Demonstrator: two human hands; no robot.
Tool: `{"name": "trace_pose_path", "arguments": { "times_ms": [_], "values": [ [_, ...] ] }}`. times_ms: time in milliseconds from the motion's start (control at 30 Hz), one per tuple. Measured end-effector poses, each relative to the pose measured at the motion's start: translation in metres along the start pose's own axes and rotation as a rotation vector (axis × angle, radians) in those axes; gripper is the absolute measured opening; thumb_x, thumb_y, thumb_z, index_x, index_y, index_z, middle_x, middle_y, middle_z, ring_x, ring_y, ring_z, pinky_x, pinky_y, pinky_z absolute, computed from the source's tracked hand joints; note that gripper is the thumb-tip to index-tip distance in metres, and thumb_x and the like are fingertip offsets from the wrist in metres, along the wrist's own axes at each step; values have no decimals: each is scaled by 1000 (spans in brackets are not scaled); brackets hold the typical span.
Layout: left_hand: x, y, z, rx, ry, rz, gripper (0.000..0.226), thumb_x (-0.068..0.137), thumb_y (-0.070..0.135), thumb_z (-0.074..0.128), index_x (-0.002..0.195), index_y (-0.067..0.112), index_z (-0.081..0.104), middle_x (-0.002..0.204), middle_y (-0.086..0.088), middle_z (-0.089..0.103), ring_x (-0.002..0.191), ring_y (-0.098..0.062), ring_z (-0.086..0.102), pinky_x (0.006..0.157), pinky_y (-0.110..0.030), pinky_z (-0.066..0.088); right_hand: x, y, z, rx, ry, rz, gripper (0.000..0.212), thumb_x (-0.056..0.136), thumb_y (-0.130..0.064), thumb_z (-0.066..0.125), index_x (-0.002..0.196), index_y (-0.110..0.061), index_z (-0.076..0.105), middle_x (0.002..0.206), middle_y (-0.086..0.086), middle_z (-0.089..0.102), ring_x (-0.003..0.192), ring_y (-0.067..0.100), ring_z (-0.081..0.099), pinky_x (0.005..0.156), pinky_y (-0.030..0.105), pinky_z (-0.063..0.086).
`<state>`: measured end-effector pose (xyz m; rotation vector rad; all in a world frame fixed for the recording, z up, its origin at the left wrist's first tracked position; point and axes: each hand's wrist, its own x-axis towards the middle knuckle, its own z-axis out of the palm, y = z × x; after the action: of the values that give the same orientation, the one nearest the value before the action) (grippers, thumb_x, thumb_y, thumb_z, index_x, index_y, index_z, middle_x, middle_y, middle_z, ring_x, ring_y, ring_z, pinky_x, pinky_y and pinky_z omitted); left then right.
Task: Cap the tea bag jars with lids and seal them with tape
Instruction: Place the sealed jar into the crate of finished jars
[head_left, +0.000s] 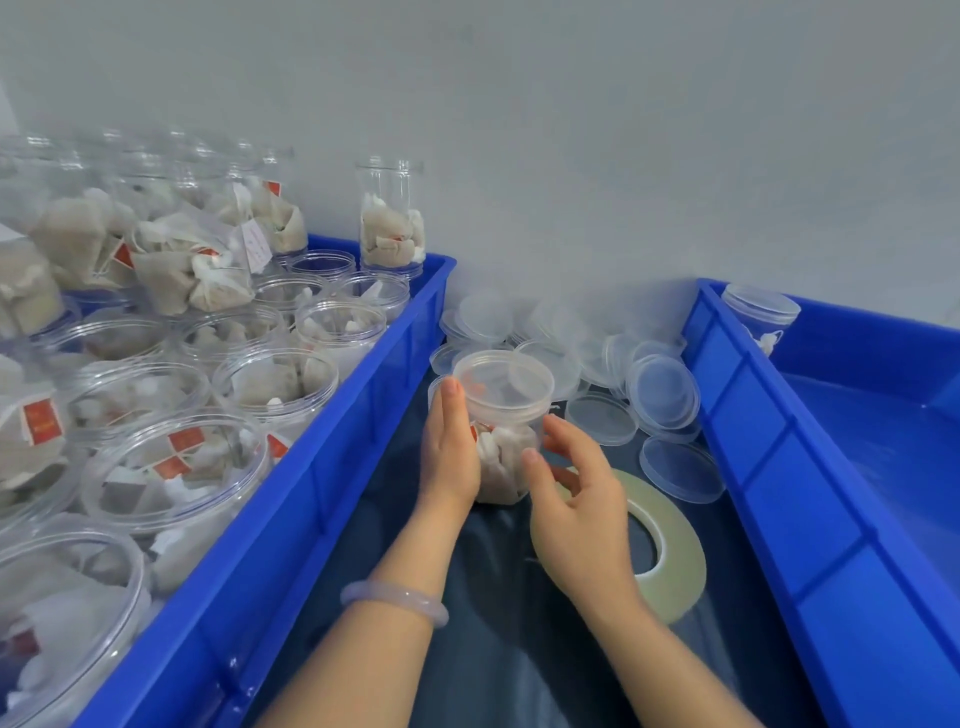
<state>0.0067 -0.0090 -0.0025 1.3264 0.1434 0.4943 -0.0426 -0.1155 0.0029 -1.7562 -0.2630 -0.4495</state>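
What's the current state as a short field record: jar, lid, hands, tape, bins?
jar: jar of tea bags, upright between the bins
lid: lid sits on the jar; tape seal not discernible
left hand: left hand flat against the jar's left side, fingers straight
right hand: right hand grips the jar's right side
tape: tape roll lying flat, partly under the right hand
spares: loose lids behind the jar
left bin: left bin holds uncapped jars
right bin: right bin holds one lidded jar
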Motion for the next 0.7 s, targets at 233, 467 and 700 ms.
{"name": "trace_pose_path", "arguments": {
  "times_ms": [233,467,700],
  "values": [
    [-1,-3,5,54,77,20,65,94,55,19,122,12,60,118,-3,65,113,-13,58,99,-27,42,11,7,13,34,169,-75,29,89,-15,61,103,-38,49,105,-4,58,95,11,57,77,17,46],
    [-4,0,5,63,59,44,71,82,64,18,119,19,59,116,-1,65,110,-12,59,96,-28,45,7,13,17,-133,150,-191,34,89,-21,56,122,-21,48,111,-25,42,100,13,54,84,20,45],
    [-5,1,4,66,29,48,71,80,66,18,117,21,58,116,-1,65,110,-11,60,95,-27,45,2,10,16,-169,99,-183,45,89,-22,55,131,-7,47,123,-7,49,114,16,49,92,36,47]
  ]
}}
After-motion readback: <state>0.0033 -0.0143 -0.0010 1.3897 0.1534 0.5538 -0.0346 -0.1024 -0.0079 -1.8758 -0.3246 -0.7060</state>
